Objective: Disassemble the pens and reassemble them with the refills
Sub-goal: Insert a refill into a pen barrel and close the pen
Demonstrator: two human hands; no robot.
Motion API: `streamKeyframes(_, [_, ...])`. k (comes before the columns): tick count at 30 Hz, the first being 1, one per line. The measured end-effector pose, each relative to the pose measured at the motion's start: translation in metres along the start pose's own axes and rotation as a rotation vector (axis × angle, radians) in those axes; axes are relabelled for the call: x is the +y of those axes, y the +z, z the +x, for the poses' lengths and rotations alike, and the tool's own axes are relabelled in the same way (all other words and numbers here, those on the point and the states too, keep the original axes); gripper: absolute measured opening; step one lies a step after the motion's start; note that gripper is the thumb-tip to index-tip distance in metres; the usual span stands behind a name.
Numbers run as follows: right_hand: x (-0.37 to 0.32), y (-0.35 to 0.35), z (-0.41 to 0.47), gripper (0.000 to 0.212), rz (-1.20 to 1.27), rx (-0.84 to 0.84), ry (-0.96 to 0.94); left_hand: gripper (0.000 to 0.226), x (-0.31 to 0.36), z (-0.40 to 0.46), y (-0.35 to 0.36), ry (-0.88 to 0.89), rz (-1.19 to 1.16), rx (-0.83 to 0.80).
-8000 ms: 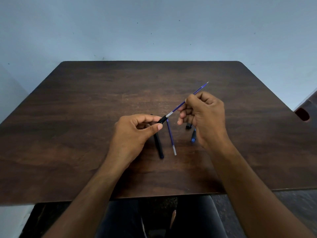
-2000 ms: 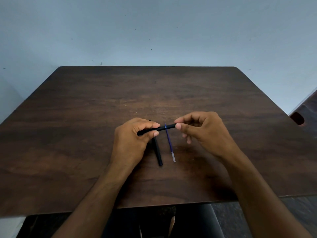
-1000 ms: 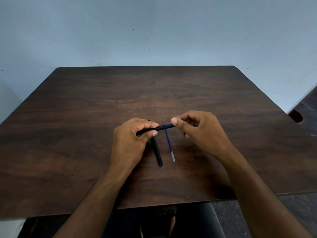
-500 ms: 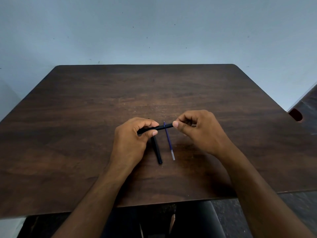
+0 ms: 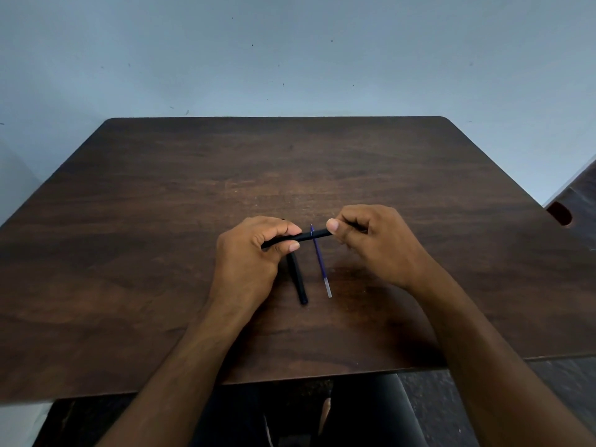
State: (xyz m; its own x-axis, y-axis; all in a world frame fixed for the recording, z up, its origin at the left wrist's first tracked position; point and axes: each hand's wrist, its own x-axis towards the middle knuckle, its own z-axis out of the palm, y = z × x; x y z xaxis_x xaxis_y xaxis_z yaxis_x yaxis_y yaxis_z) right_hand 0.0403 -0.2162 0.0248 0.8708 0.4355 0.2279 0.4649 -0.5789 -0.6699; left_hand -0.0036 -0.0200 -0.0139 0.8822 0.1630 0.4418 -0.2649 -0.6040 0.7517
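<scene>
A black pen (image 5: 312, 235) is held level just above the middle of the dark wooden table (image 5: 161, 221). My left hand (image 5: 250, 259) grips its left end between thumb and fingers. My right hand (image 5: 375, 243) pinches its right end with thumb and fingertips. Under the pen, a second black pen barrel (image 5: 298, 282) lies on the table, pointing toward me. Beside it on the right lies a blue refill (image 5: 321, 262) with a pale near end. The right tip of the held pen is hidden in my fingers.
A light blue wall rises behind the table's far edge. At the far right stands a dark piece of furniture (image 5: 577, 201) with a red-lined opening. My legs in dark trousers show below the table's near edge.
Eight seconds ago the blue refill stuck out of the barrel toward the upper right; now it is inside and both hands hold the pen level. In the last second the hands barely moved.
</scene>
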Motion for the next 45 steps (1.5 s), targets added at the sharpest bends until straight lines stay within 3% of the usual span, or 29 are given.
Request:
streamKeyframes(5, [0.005,0.002,0.0,0.034,0.015,0.049,0.051,0.026,0.001,0.0,0.0,-0.006,-0.015,0.026])
streamKeyframes(8, [0.011,-0.007,0.0,0.054,0.11,0.175,0.126,0.026,0.0,-0.001,0.0,-0.02,-0.027,0.036])
streamKeyframes(12, [0.029,-0.026,0.0,0.03,0.144,0.378,0.254,0.025,0.001,-0.002,0.001,-0.039,-0.028,0.037])
streamKeyframes(15, [0.041,-0.03,-0.003,0.029,0.199,0.432,0.37,0.025,0.002,-0.002,0.003,-0.017,-0.005,0.034])
streamKeyframes(20, [0.046,-0.02,0.003,0.022,0.151,0.345,0.509,0.027,0.004,-0.001,0.003,-0.001,0.046,0.012])
streamKeyframes(27, [0.035,0.003,0.032,0.033,-0.073,0.143,0.625,0.029,0.002,-0.001,0.003,-0.004,0.048,-0.002])
streamKeyframes(33, [0.034,0.01,0.042,0.025,-0.212,0.015,0.714,0.03,0.001,-0.001,0.002,0.0,0.08,-0.029])
streamKeyframes(36, [0.035,0.003,0.033,0.013,0.029,0.144,0.677,0.029,0.002,-0.001,0.002,-0.001,0.078,-0.026])
streamKeyframes(41, [0.034,-0.004,0.006,0.012,0.787,0.316,0.576,0.028,0.002,-0.002,0.001,0.0,0.067,-0.014])
streamKeyframes(45, [0.032,-0.003,-0.012,0.012,1.028,0.35,0.479,0.028,0.001,-0.002,0.001,0.001,0.055,-0.009])
